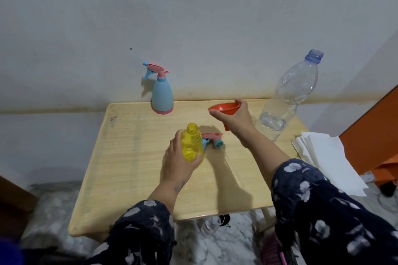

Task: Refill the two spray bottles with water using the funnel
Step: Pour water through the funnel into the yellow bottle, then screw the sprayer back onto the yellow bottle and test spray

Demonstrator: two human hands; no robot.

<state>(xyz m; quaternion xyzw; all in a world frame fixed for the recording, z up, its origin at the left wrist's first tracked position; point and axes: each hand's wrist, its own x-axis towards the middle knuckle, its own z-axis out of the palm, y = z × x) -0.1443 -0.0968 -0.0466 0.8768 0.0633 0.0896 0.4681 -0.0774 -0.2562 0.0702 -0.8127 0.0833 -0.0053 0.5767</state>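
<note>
Head view, from left to right: a blue spray bottle [162, 94] with its pink-and-blue trigger head still screwed on stands upright at the back edge of the wooden table [133, 157], well clear of the working area, probably waiting its turn. Nearer the middle, the left hand [179, 160] wraps its fingers and thumb around the body of the yellow spray bottle [191, 145], holding it upright on the tabletop with its neck open, steadied to receive the funnel. Just behind it lies the removed trigger head [212, 140], flat on the wood and out of the way. Next, the right hand [233, 117] pinches the rim of the orange funnel [226, 111] between thumb and fingers, wrist bent, spout pointing down, held in the air beside and above the yellow bottle's mouth, not yet seated. Further right, a clear plastic water bottle [288, 101], uncapped and holding only a little water, stands near the table's right edge within reach. A stack of white paper [323, 153] sits just beyond.
</note>
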